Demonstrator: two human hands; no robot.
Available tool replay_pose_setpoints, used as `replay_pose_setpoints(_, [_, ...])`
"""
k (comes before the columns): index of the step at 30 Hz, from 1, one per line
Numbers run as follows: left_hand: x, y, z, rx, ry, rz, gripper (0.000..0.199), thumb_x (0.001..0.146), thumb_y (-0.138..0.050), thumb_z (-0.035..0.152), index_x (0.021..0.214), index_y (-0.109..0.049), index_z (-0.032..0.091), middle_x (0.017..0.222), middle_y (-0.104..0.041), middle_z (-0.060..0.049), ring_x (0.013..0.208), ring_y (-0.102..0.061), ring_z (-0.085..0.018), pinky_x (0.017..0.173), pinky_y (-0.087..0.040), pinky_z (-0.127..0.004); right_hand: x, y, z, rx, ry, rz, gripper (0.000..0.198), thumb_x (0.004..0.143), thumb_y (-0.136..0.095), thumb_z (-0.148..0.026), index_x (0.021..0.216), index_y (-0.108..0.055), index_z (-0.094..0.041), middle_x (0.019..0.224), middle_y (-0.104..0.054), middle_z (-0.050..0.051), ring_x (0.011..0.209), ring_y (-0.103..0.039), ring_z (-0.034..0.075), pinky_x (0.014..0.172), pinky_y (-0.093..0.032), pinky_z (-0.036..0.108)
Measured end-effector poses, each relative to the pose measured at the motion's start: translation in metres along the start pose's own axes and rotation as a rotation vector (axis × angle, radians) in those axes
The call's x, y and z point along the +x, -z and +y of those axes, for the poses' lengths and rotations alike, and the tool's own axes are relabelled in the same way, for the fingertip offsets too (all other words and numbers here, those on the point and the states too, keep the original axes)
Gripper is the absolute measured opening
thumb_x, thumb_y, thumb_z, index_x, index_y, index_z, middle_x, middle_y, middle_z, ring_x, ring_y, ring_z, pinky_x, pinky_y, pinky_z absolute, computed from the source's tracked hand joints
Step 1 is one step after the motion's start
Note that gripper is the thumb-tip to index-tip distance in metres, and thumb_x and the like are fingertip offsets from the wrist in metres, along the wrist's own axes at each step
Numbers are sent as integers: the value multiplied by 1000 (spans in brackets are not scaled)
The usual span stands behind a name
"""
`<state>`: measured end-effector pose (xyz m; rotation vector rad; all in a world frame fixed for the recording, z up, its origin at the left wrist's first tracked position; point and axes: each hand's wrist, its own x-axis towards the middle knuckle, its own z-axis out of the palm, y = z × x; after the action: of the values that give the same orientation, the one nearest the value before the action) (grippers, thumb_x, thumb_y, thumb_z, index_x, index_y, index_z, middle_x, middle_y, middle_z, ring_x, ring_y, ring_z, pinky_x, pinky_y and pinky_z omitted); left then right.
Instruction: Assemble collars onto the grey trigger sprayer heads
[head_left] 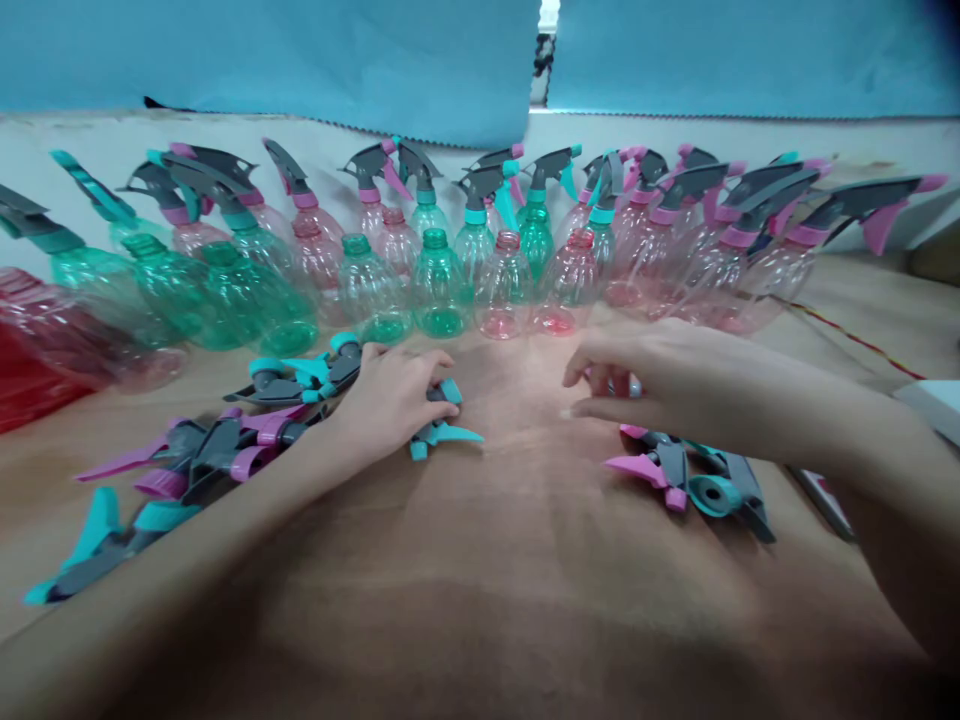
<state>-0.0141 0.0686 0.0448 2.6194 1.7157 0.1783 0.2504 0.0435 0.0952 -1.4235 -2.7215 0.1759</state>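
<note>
My left hand [394, 395] has its fingers closed around a grey spray trigger head [431, 430] with a teal lever and nozzle, low over the table; part of it is hidden under the fingers. My right hand [630, 380] is raised to the right, thumb and forefinger apart and the other fingers half curled. A small pale shiny spot shows behind its fingers, too blurred to name. Just below it lie a pink-levered trigger head [660, 468] and a teal-collared one [724, 490]. In front of both hands stand open bottles, among them a clear pink-tinted bottle [504, 285] and a green bottle [441, 285].
Loose pink and teal trigger heads [217, 445] lie along my left forearm. Behind the open bottles, several bottles with trigger heads fitted [712, 270] line the wall. A red item [34, 365] sits at far left. A twisted cord [855, 340] and a flat dark-edged object [825, 500] lie right.
</note>
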Motion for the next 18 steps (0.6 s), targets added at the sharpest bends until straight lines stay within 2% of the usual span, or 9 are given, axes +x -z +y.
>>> replay_pose_setpoints(2, [-6,-4,15,-92,-50,98,34,79,-71,40,108,-66,24,95,-73,-4,98,-61,-30,85,-39,-44,6,-1,-8,99,80,75,14,87,-53,-30,92,-64,-24,80,-66,0,70,-56,16,60,-36,28])
replay_pose_setpoints(4, [-15,-9,29,-198,-115,295,29,81,-71,36,106,-67,23,98,-72,-4,93,-59,-27,78,-42,-39,11,-3,-12,150,146,105,14,88,-52,-26,88,-65,-22,79,-66,0,71,-56,15,63,-37,27])
replay_pose_setpoints(6, [-24,-16,41,-297,-206,429,27,85,-68,32,110,-65,21,100,-71,-6,90,-56,-24,75,-45,-36,15,-6,-14,174,176,102,15,88,-51,-25,86,-65,-22,80,-66,0,72,-56,14,65,-37,28])
replay_pose_setpoints(8, [-31,-23,48,-403,-273,474,25,89,-63,28,113,-62,20,102,-68,-7,92,-56,-22,75,-47,-34,15,-7,-15,188,183,109,14,88,-52,-26,84,-64,-21,77,-65,-1,70,-55,14,64,-35,27])
replay_pose_setpoints(11, [-37,-33,52,-513,-288,492,28,89,-62,21,117,-59,20,104,-65,-7,94,-55,-21,73,-48,-32,13,-8,-18,193,175,142,9,86,-55,-26,80,-59,-20,69,-58,-2,65,-51,12,57,-32,25])
replay_pose_setpoints(18, [-41,-41,48,-641,-284,501,27,88,-65,20,114,-59,19,93,-65,-3,70,-52,-13,62,-47,-25,7,-11,-23,275,195,71,12,85,-58,-28,94,-52,-23,75,-57,-4,67,-51,13,55,-34,23])
